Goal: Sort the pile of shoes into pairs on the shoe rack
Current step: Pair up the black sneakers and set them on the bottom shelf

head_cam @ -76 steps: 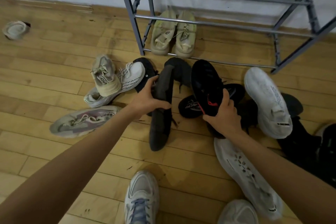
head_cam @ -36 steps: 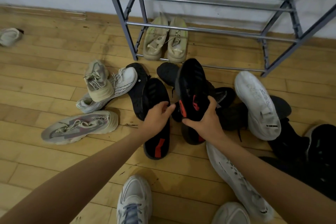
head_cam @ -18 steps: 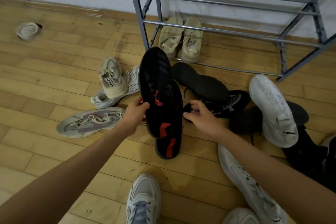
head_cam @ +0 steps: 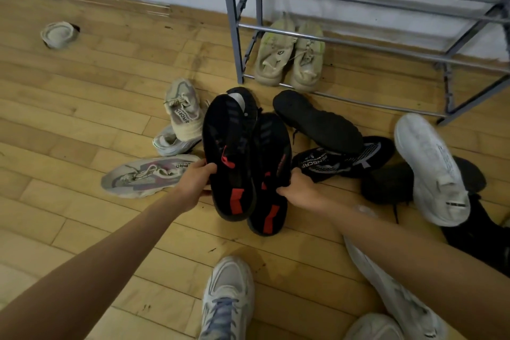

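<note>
Left hand [head_cam: 196, 183] fingers curled round edge of left black-red sneaker [head_cam: 227, 146]. Right hand [head_cam: 300, 192] grips right black-red sneaker [head_cam: 273, 152]. Both soles up, side by side, touching, near shoe rack [head_cam: 234, 22]. Beige pair [head_cam: 289, 55] at rack's bottom level.

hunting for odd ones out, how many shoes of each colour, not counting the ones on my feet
beige shoes: 3
white shoes: 3
grey and pink shoe: 1
black and red shoes: 2
black shoes: at least 3, dark heap at right edge unclear
total: at least 12
</note>
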`<state>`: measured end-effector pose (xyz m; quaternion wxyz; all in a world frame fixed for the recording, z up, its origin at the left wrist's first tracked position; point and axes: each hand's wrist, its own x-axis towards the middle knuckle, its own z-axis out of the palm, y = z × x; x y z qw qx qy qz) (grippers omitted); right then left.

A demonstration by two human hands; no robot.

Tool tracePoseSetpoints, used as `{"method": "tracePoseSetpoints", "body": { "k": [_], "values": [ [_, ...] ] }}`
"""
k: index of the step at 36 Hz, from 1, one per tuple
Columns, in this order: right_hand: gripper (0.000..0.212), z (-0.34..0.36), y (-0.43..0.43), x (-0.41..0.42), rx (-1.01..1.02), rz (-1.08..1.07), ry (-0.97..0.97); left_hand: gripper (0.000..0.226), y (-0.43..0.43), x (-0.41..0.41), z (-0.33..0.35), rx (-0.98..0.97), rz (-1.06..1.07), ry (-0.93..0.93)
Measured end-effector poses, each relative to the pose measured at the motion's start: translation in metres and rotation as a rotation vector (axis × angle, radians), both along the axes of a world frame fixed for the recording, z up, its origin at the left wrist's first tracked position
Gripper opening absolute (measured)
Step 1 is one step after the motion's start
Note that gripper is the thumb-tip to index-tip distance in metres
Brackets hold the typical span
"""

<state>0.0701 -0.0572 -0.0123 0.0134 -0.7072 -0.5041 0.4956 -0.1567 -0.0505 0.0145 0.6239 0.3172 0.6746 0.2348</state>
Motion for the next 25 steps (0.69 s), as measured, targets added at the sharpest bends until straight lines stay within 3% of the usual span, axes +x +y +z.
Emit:
{"method": "tracePoseSetpoints", "body": {
  "k": [5, 14, 20, 25],
  "values": [
    [0.041, 0.004, -0.006, 0.005, 0.076, -0.025, -0.015, 0.024, -0.001, 0.005, 0.001, 0.023, -0.026, -0.022],
    [0.035, 0.034, -0.007, 0.087, 0.171, -0.171, -0.12, 0.031, 0.013, 0.035, 0.001, 0.029, -0.12, -0.094],
    [0.028, 0.04, -0.004, 0.145, 0.145, -0.221, -0.267, 0.033, 0.032, 0.091, -0.006, 0.053, -0.236, -0.011],
    [0.04, 0.03, -0.012, 0.157, 0.218, -0.296, -0.258, 0.035, 0.048, 0.128, -0.016, 0.147, -0.391, 0.171]
  ]
}}
